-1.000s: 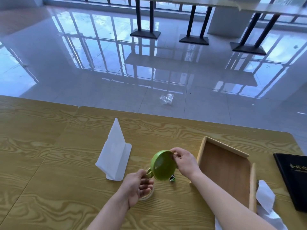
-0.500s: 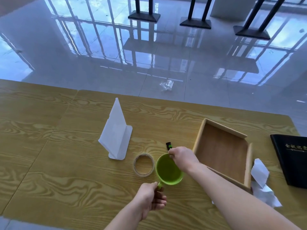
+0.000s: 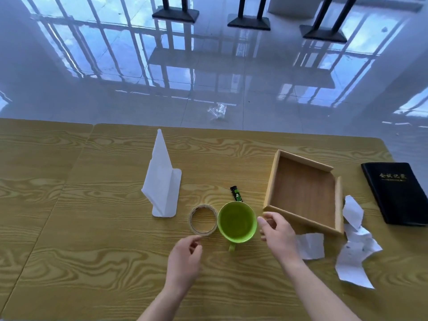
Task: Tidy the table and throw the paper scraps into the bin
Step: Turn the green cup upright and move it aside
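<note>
A green mug (image 3: 236, 222) stands upright on the wooden table (image 3: 92, 251), handle pointing toward me. A roll of clear tape (image 3: 203, 219) lies flat against its left side. My left hand (image 3: 184, 260) hovers just below the tape, fingers loosely curled and holding nothing. My right hand (image 3: 276, 230) is open just right of the mug, apart from it. White paper scraps lie right of that hand: one flat piece (image 3: 311, 246) and a crumpled strip (image 3: 354, 249) by the tray's corner. No bin is in view.
An empty wooden tray (image 3: 271, 181) sits right of the mug. A black notebook (image 3: 398, 193) lies at the far right. A white folded stand (image 3: 162, 179) is left of the tape, a small black and green lighter (image 3: 236, 194) behind the mug. A plastic wrapper (image 3: 217, 111) lies on the floor.
The mug was held tilted in both hands, then set down upright beside the tape. Both hands have let go and drawn back slightly.
</note>
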Demonstrator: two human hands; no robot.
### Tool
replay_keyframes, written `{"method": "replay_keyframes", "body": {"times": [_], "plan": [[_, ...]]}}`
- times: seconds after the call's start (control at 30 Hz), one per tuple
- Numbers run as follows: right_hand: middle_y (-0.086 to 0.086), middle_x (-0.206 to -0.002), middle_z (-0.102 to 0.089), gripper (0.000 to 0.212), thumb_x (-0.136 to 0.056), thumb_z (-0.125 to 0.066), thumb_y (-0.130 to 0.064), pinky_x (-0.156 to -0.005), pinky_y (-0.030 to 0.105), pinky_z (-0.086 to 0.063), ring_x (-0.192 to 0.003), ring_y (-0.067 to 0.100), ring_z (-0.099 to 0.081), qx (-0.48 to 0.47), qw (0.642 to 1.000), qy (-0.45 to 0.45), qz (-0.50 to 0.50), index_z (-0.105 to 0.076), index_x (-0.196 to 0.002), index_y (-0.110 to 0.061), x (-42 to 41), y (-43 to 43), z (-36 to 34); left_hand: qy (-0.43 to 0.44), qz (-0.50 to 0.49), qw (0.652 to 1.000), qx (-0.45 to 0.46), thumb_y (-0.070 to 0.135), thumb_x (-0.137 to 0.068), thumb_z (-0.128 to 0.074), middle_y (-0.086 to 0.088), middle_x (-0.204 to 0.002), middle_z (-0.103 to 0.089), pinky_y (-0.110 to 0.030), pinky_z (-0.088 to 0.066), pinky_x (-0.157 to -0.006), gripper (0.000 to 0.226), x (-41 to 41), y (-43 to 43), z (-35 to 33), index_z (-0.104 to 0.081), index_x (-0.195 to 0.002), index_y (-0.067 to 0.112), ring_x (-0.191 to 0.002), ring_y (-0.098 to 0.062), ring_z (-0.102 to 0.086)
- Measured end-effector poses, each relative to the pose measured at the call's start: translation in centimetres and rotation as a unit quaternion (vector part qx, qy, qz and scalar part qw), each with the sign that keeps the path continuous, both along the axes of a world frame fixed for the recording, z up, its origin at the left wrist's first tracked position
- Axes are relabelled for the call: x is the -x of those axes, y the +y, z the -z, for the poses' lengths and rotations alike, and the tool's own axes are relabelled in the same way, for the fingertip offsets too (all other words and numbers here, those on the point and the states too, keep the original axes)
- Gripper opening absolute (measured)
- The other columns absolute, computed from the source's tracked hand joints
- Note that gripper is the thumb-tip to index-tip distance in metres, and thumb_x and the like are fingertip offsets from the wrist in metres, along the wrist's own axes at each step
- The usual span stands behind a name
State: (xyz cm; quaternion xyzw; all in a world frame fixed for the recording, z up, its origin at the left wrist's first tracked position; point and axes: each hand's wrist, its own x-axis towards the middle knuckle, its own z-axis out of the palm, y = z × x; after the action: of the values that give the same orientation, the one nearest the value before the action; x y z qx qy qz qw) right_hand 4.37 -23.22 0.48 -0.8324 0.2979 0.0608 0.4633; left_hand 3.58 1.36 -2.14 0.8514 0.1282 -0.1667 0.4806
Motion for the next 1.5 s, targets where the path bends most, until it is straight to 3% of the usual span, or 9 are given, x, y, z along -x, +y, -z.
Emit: {"method": "replay_keyframes", "body": {"times": [0.13, 0.23, 0.37, 0.53, 0.77, 1.07, 1.23, 1.33, 1.5], "plan": [[-0.003, -0.084, -0.071, 0.021, -0.086, -0.07, -0.038, -0.071, 0.044, -0.062, -0.065, 0.012, -0.071, -0.064, 0.991, 0.018, 0.112, -0.062, -0.101, -0.024, 4.0, 3.2, 0.6, -0.115, -0.02, 0.98, -0.159, 0.005, -0.082, -0.063, -0.003, -0.102, -0.065, -0.038, -0.048, -0.081, 0.031, -1.6, 7.9, 1.1, -0.069, -0.111, 0.013, -0.094, -0.021, -0.061], [0.001, -0.085, -0.07, 0.029, -0.08, -0.077, -0.04, -0.067, 0.04, -0.063, -0.067, 0.016, -0.071, -0.113, 0.979, 0.042, 0.166, -0.06, -0.096, -0.023, 5.3, 6.0, 1.4, -0.105, 0.001, 0.947, -0.303, 0.016, -0.083, -0.066, -0.018, -0.119, -0.057, -0.055, -0.043, -0.09, 0.041, -3.4, 13.3, 2.7, -0.061, -0.124, 0.011, -0.111, -0.039, -0.05], [0.003, -0.083, -0.069, 0.034, -0.08, -0.078, -0.037, -0.071, 0.044, -0.062, -0.065, 0.018, -0.069, -0.173, 0.965, 0.064, 0.186, -0.063, -0.093, -0.009, 4.6, 9.0, 2.4, 0.005, 0.041, 0.925, -0.377, 0.055, -0.094, -0.04, -0.017, -0.156, -0.016, -0.064, -0.009, -0.112, 0.065, -5.1, 18.0, 4.3, -0.026, -0.148, 0.023, -0.145, -0.033, -0.006], [0.005, -0.064, -0.066, 0.028, -0.085, -0.075, -0.027, -0.063, 0.037, -0.058, -0.056, 0.016, -0.061, -0.199, 0.951, 0.046, 0.231, -0.067, -0.083, 0.0, 2.8, 10.9, 3.0, -0.003, 0.072, 0.91, -0.409, 0.073, -0.087, -0.011, -0.004, -0.161, 0.013, -0.06, 0.012, -0.113, 0.077, -4.5, 19.6, 6.7, 0.005, -0.152, 0.035, -0.146, -0.024, 0.02], [-0.001, -0.058, -0.069, 0.029, -0.086, -0.074, -0.029, -0.072, 0.04, -0.055, -0.059, 0.018, -0.067, -0.15, 0.969, 0.015, 0.194, -0.067, -0.067, -0.008, 2.8, 10.3, 4.1, -0.031, 0.054, 0.89, -0.451, 0.073, -0.088, -0.009, -0.004, -0.162, 0.006, -0.059, 0.009, -0.114, 0.076, -4.1, 19.4, 7.7, 0.001, -0.152, 0.033, -0.147, -0.027, 0.016], [0.011, -0.068, -0.07, 0.019, -0.086, -0.072, -0.014, -0.079, 0.043, -0.054, -0.063, 0.023, -0.068, -0.214, 0.971, -0.014, 0.103, -0.071, -0.079, 0.003, 5.5, 11.4, 1.9, -0.056, 0.041, 0.891, -0.449, 0.074, -0.087, -0.009, -0.004, -0.162, -0.001, -0.06, 0.004, -0.115, 0.075, -4.0, 19.4, 7.8, -0.006, -0.151, 0.035, -0.148, -0.027, 0.009], [0.006, -0.069, -0.073, 0.012, -0.08, -0.078, -0.022, -0.071, 0.034, -0.05, -0.069, 0.024, -0.073, -0.161, 0.987, 0.002, -0.006, -0.074, -0.072, -0.016, 6.4, 15.2, 0.8, -0.04, 0.051, 0.894, -0.444, 0.073, -0.087, -0.008, -0.004, -0.162, 0.007, -0.06, 0.008, -0.114, 0.076, -4.1, 19.2, 7.2, 0.001, -0.151, 0.034, -0.147, -0.028, 0.015], [0.004, -0.067, -0.073, 0.011, -0.078, -0.08, -0.023, -0.075, 0.041, -0.054, -0.069, 0.026, -0.073, -0.133, 0.99, 0.018, -0.042, -0.073, -0.069, -0.022, 6.5, 18.0, 0.8, -0.03, 0.079, 0.903, -0.421, 0.072, -0.087, -0.007, -0.002, -0.161, 0.013, -0.059, 0.013, -0.114, 0.074, -4.1, 19.6, 6.8, 0.007, -0.151, 0.037, -0.146, -0.027, 0.02], [0.002, -0.065, -0.072, 0.016, -0.077, -0.082, -0.022, -0.076, 0.045, -0.054, -0.067, 0.025, -0.072, -0.108, 0.989, 0.022, -0.097, -0.07, -0.066, -0.025, 5.2, 23.8, 1.2, -0.087, 0.097, 0.896, -0.424, 0.067, -0.09, -0.01, -0.004, -0.162, -0.005, -0.055, 0.004, -0.118, 0.068, -3.8, 27.0, 6.4, -0.006, -0.152, 0.039, -0.149, -0.025, 0.006]]}}
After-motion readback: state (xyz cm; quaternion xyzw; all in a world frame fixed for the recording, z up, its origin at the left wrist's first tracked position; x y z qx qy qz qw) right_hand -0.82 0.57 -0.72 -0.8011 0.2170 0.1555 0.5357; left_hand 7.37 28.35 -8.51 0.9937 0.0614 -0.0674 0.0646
